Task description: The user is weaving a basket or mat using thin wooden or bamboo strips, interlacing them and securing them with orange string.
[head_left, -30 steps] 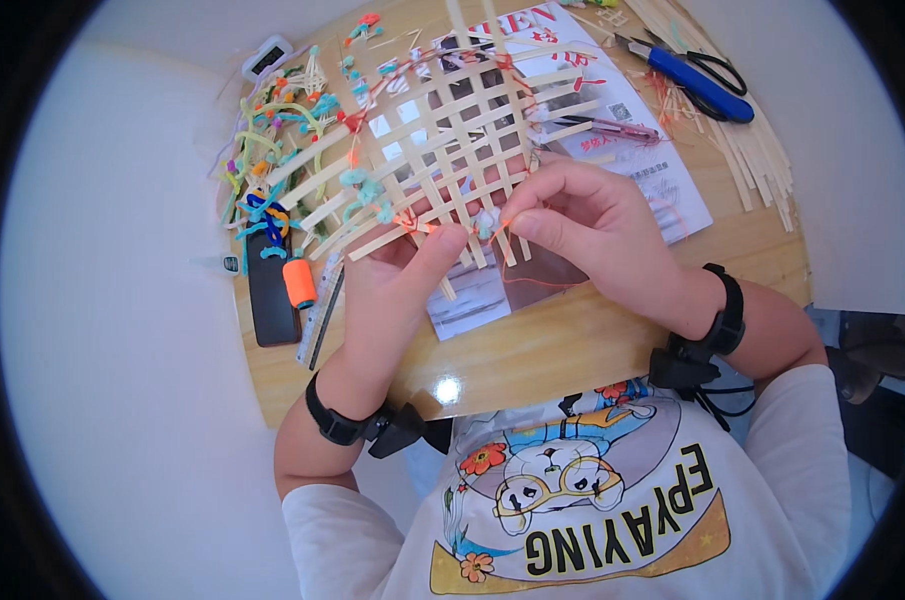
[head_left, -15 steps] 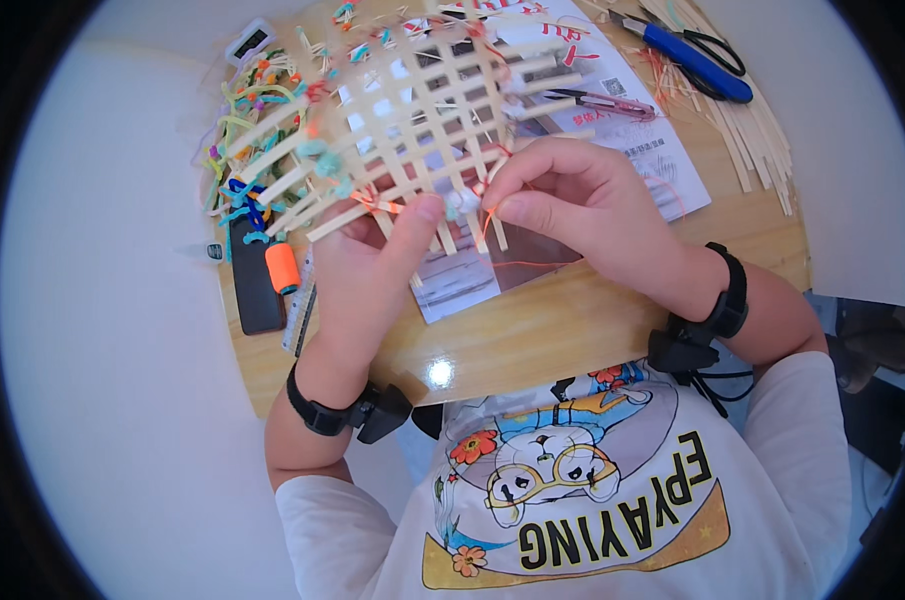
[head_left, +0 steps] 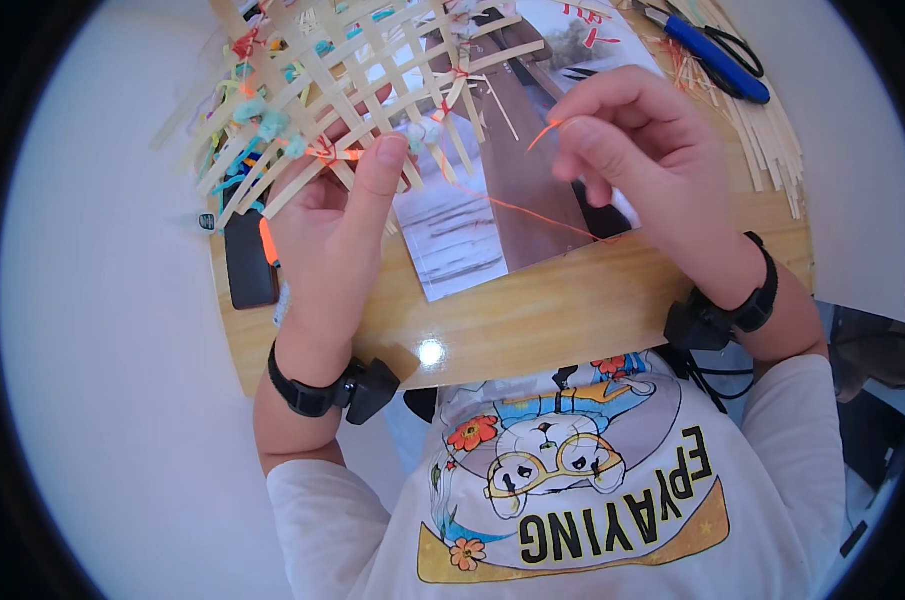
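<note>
Woven lattice (head_left: 350, 98) sits in left hand (head_left: 330, 225), orange thread (head_left: 542, 136) in right hand (head_left: 644, 150).

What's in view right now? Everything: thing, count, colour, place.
Woven lattice: 1, pale, upper left
Turquoise fuzz: uncounted, turquoise, on lattice
Orange thread: count unclear, orange, across booklet and at right fingertips
Booklet: 1, multicoloured, under thread
Tool handles: blue one, black loop, upper right
Loose strips: many, pale, table's right
Fuzzy stems: several, mixed colours, behind lattice
Flat slab: 1, black, table's left
Spool-like piece: 1, orange, behind left hand, mostly hidden
Table: 1, light wood, centre
Cable: count unclear, black, right of shirt
Shirt: 1, white, printed, bottom
Wristbands: 2, black, each wrist
Left hand: 1, holding lattice
Right hand: 1, pinching thread
</note>
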Tool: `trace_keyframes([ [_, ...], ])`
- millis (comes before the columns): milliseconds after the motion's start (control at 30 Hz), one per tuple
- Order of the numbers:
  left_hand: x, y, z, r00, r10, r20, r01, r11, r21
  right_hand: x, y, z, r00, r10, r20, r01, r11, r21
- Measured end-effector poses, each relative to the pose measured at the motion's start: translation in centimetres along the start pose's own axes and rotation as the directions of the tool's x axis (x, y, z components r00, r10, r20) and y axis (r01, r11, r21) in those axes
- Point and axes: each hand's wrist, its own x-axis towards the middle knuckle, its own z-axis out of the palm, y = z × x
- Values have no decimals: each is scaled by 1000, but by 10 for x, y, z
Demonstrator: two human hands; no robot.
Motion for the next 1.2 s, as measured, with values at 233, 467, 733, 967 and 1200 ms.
trace_keyframes([
  [233,3,1,-2,991,105,-82,-104,995,13,1,0,-2,964,-259,62,266,950,-162],
  [467,-3,6,1,990,100,-103,-101,995,-8,3,23,22,894,329,305,-357,933,39],
  [733,-2,0,2,988,130,-85,-132,991,-21,-10,14,14,930,55,363,-56,998,-8],
  [967,0,1,-3,978,175,-115,-173,985,21,-2,-13,-6,891,-174,419,389,768,-508],
  [1200,-5,5,-1,987,147,-62,-145,989,27,11,-20,0,787,-564,250,565,496,-659],
])
